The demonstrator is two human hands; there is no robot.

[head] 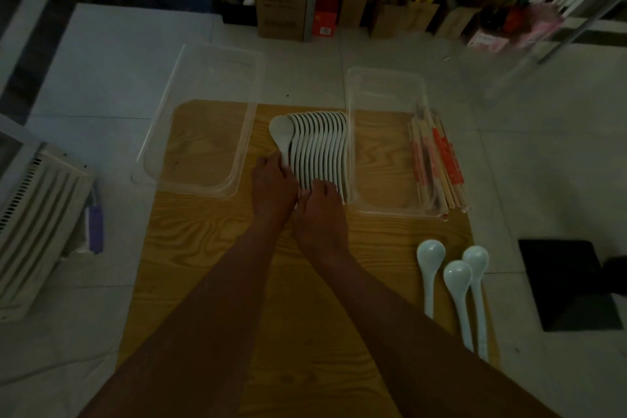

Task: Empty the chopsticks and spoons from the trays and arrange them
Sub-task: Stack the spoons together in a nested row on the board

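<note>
A tight row of several white spoons [319,146] lies on the wooden board [210,265], between two clear plastic trays. My left hand [273,185] touches the handle of the leftmost spoon. My right hand [320,210] rests its fingers on the handle ends of the row's middle. The left tray [203,119] holds nothing. The right tray [386,146] also looks bare inside. A bundle of paper-wrapped chopsticks [437,163] lies along its right side. Three pale spoons [454,282] lie apart at the board's right edge.
The board sits on a white tiled floor. A white slatted appliance [37,214] stands at the left, a black object [566,285] at the right. Cardboard boxes [281,7] and cluttered shelves line the far side.
</note>
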